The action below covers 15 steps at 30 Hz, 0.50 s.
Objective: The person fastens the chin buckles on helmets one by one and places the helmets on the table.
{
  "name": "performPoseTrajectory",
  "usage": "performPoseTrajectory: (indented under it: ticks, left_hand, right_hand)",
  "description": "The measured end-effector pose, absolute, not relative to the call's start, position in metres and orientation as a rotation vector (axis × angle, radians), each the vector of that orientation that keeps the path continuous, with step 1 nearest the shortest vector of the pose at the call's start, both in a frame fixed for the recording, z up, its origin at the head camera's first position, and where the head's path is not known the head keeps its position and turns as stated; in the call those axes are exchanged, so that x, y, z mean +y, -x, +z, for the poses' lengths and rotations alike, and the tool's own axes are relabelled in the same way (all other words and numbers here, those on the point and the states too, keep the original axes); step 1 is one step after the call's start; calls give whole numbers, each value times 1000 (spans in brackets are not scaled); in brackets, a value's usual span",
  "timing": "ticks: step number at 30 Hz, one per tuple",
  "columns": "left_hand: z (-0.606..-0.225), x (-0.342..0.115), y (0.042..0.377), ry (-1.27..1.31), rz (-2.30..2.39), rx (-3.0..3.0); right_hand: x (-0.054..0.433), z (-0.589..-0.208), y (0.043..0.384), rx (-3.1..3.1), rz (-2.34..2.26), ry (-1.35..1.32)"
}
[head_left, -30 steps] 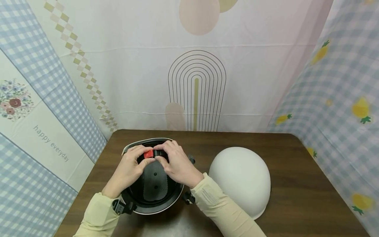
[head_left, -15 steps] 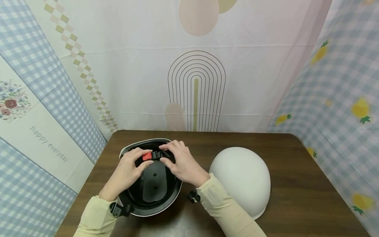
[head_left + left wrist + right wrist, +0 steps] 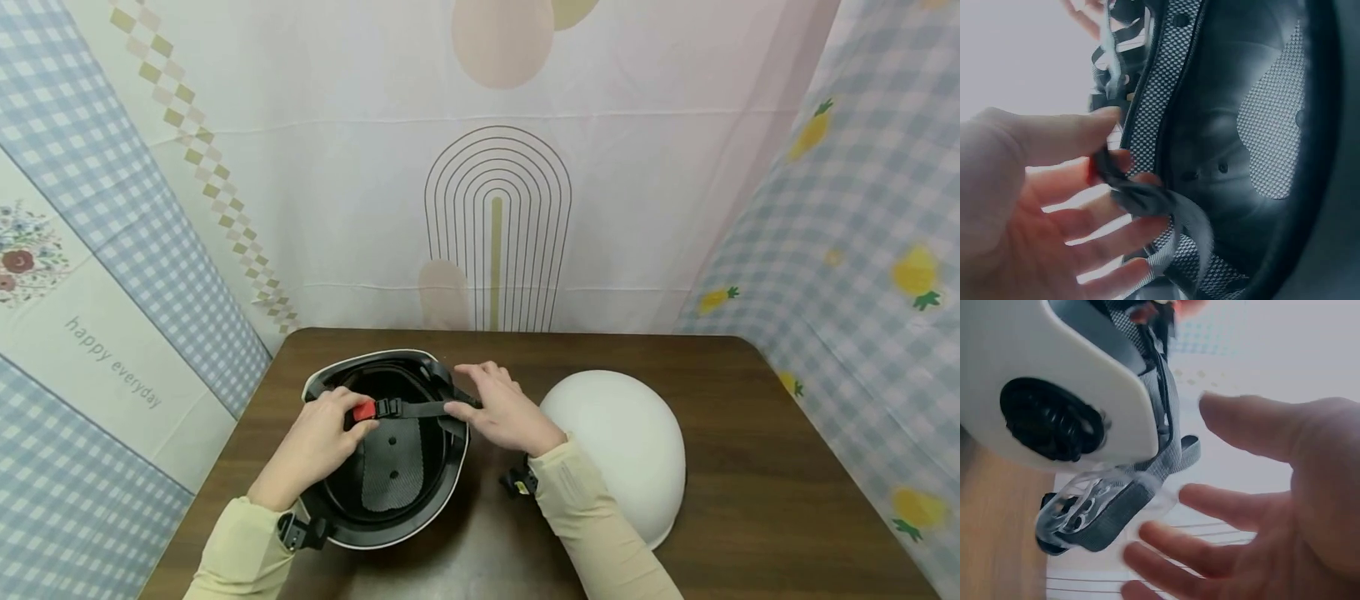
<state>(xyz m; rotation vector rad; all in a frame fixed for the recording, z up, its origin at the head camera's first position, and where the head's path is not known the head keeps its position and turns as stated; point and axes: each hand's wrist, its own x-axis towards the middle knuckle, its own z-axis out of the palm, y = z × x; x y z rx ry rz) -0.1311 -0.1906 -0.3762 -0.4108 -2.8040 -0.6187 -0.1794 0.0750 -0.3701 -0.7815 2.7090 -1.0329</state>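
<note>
A white helmet (image 3: 452, 487) with black lining lies upside down at the left of the table. Across its opening runs a dark chin strap (image 3: 423, 409) with a red and black buckle (image 3: 365, 411) joined in it. My left hand (image 3: 315, 442) pinches the buckle's red end between thumb and fingers; in the left wrist view the strap (image 3: 1194, 225) hangs in loops past the fingertips. Beside the helmet's right edge is my right hand (image 3: 513, 412), its fingers (image 3: 1235, 503) spread and holding nothing. The right wrist view shows it apart from the strap webbing (image 3: 1172, 419).
A second white domed helmet (image 3: 611, 450) rests dome up on the brown table (image 3: 750, 467), close by my right forearm. The first helmet has a black round knob (image 3: 1047, 419) on its side. A patterned cloth (image 3: 337, 208) hangs behind the table.
My right hand has left the buckle and moved right to the helmet's edge, its fingers opening. The strap now shows stretched across the opening. My left hand still pinches the buckle, slightly lower.
</note>
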Motion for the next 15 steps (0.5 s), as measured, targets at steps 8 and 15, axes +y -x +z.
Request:
performPoseTrajectory:
  ticks: [8,15]
  left_hand:
    - [-376,-194,128,458,-738,-2769]
    - [-367,-209,123,191,-938,-2558]
  right_hand:
    - [80,-379,183,2573,-1016,664]
    - [80,-385,188,2581,-1026,563]
